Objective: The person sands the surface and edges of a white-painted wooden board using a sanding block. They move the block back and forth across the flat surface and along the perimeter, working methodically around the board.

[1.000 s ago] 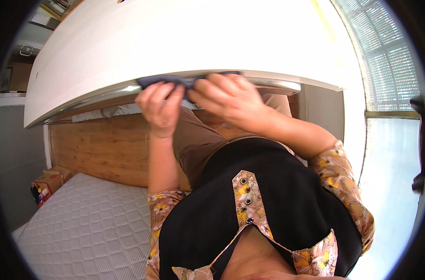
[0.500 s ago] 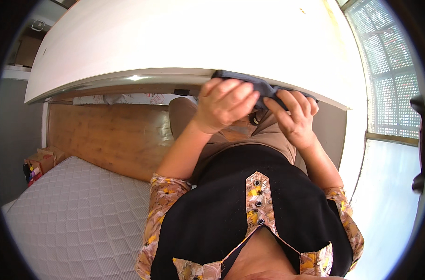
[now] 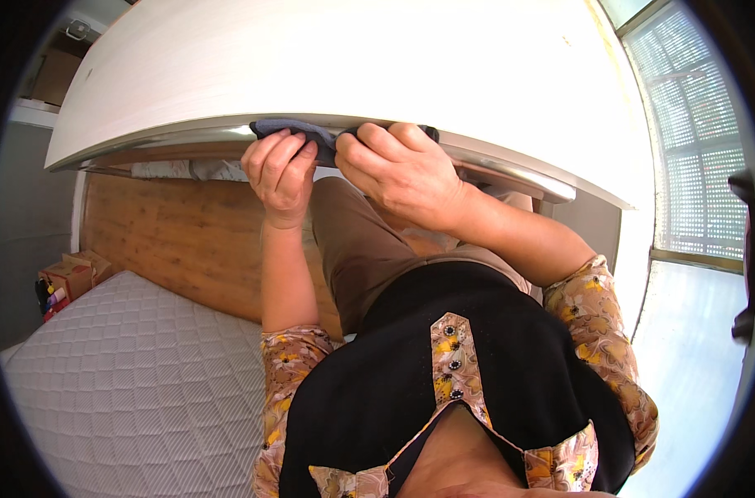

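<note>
A dark blue-grey cloth (image 3: pixel 326 154) lies folded over the metallic front edge strip (image 3: pixel 187 139) of a white panel. My left hand (image 3: pixel 280 178) pinches the cloth's left part, thumb and fingers pressed together. Close to its right, my right hand (image 3: pixel 402 176) is curled over the rest of the cloth, knuckles up. A dark end of the cloth sticks out beyond its knuckles. Both hands press the fabric to the strip. The underside of the cloth, behind the fingers, is hidden.
The white panel (image 3: pixel 353 58) spreads across the far side. To the left stands a quilted grey mattress (image 3: pixel 145 373) on the wooden floor (image 3: pixel 203 241), with cardboard boxes (image 3: pixel 70 278) beyond it. A window with a mesh screen (image 3: pixel 693 141) is at the right.
Both hands have slid left along the panel's edge with the cloth. The right part of the metallic strip, covered before, now shows.
</note>
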The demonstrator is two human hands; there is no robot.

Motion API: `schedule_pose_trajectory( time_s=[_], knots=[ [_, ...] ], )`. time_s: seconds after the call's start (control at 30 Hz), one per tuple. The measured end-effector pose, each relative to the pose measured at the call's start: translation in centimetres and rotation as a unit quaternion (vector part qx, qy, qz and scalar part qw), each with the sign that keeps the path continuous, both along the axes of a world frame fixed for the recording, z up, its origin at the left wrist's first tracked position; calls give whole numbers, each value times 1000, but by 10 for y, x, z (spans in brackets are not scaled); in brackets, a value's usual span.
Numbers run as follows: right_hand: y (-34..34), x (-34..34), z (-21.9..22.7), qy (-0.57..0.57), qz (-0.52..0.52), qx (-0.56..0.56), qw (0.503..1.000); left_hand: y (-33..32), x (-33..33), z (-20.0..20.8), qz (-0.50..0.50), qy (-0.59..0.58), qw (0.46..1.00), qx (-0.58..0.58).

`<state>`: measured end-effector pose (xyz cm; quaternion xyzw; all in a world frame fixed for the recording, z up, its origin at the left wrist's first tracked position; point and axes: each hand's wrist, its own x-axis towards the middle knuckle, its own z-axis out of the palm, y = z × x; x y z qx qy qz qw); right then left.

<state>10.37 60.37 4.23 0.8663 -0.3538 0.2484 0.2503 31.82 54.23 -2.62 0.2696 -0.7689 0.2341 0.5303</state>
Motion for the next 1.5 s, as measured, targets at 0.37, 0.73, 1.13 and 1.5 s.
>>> schedule_pose_trajectory(
  time_s=[0.37,0.73,1.13,1.5],
  knots=[
    [9,-68,50,-130,-57,64,988,-1,-67,80,-92,-44,977,188],
    [55,-150,79,-187,-168,173,952,21,-139,120,-218,-146,930,257],
    [10,-126,48,-191,-40,175,965,1,-116,140,-61,-171,921,344],
    [78,-217,66,-133,-157,177,962,32,-205,140,-212,-287,900,250]
  ],
)
